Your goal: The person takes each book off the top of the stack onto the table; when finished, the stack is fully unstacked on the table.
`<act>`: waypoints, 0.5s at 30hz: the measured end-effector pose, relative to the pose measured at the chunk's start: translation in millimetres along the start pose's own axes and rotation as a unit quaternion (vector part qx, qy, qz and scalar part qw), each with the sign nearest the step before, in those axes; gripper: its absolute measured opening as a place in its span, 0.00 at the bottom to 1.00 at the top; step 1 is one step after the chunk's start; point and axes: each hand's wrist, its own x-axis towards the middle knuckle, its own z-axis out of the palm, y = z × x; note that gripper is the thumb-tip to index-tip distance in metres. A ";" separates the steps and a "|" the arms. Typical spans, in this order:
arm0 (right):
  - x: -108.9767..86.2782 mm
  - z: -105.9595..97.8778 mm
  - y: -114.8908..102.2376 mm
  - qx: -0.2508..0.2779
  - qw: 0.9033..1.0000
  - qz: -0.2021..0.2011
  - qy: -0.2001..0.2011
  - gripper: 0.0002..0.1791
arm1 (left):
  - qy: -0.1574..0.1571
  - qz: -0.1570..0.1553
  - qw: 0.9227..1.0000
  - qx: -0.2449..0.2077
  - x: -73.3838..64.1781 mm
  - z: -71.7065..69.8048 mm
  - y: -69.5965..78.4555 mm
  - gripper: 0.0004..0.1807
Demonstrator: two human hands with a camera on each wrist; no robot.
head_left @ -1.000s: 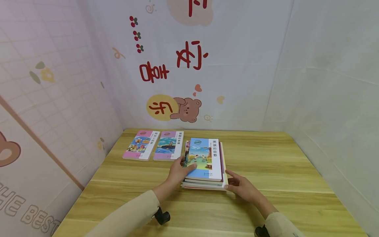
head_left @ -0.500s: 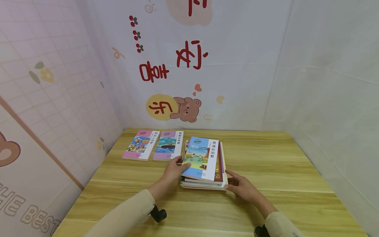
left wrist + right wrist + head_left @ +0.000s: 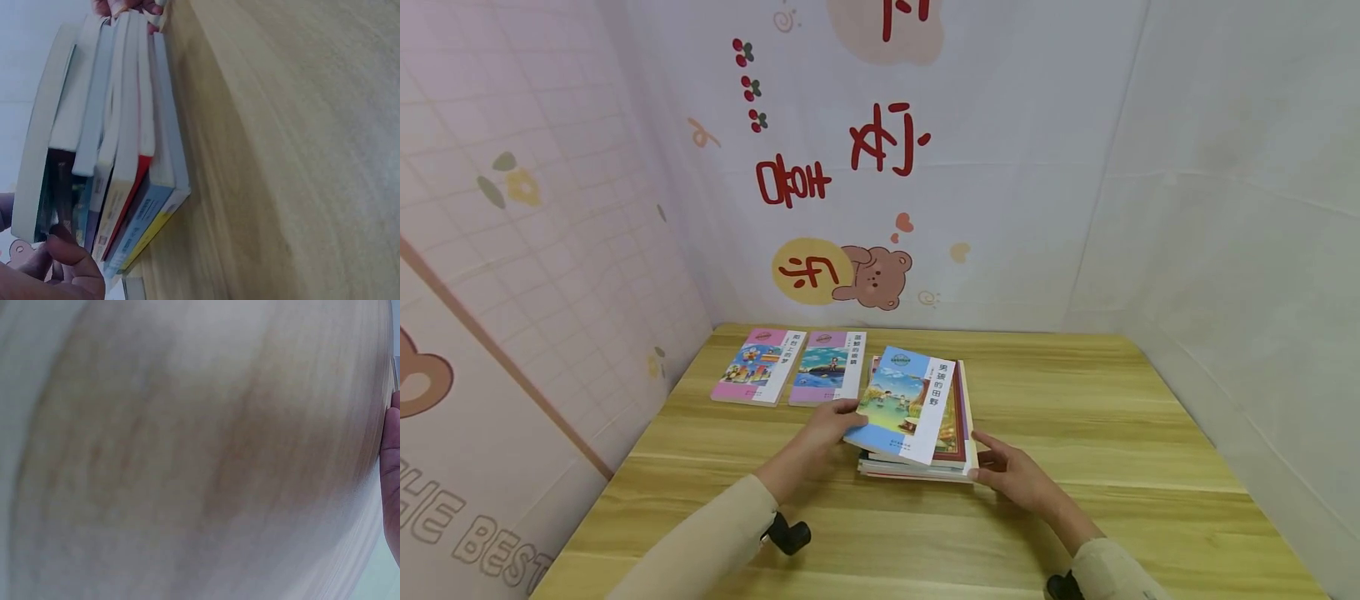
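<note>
My left hand [image 3: 820, 429] pinches the near left edge of a thin blue-and-white picture-covered book [image 3: 898, 404]. That book lies turned at an angle over a stack of books [image 3: 917, 472], overhanging its left side. In the left wrist view the fingers [image 3: 72, 256] sit under its lifted edge, a gap separating it from the stack [image 3: 128, 137]. Beneath it shows a book with a dark red and gold cover [image 3: 955, 421]. My right hand [image 3: 1018, 477] rests against the stack's right side, thumb at the near corner; its wrist view catches only part of the hand [image 3: 392, 469].
Two pink-bordered books, one with a city picture [image 3: 758, 367] and one with a sea picture [image 3: 829, 368], lie side by side at the back left of the wooden table [image 3: 1075, 400]. A patterned white cloth wall [image 3: 1015, 167] stands behind.
The blue-and-white book has slid left and turned on the stack, its near edge swinging left with my left hand. More of the dark red cover shows. My right hand has stayed put.
</note>
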 end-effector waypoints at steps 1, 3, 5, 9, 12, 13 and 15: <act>0.2 -0.1 0.5 0.000 1.000 -0.002 0.000 0.40 | 0.003 -0.007 1.000 -0.011 0.1 -1.3 1.3 0.28; 0.5 -0.1 1.3 -0.001 1.000 -0.005 -0.001 0.40 | 0.007 -0.009 1.000 -0.018 -0.3 -4.0 4.5 0.26; 0.5 -0.3 1.8 -0.001 1.000 -0.007 -0.001 0.40 | 0.000 -0.003 1.000 -0.022 -1.4 -6.7 7.9 0.24; 0.0 -0.5 2.0 0.005 1.000 -0.009 -0.006 0.40 | -0.030 0.015 0.999 -0.035 -4.0 -11.9 13.2 0.22; -0.2 -0.5 1.9 0.014 1.000 -0.010 -0.012 0.41 | -0.051 0.025 0.998 -0.033 -6.1 -16.2 15.2 0.22; -0.2 -0.5 1.9 0.015 1.000 -0.010 -0.012 0.41 | -0.056 0.026 0.998 -0.029 -6.8 -17.6 15.5 0.22; -0.2 -0.4 2.0 0.016 1.000 -0.009 -0.011 0.41 | -0.069 0.028 0.997 -0.022 -7.9 -20.3 15.5 0.23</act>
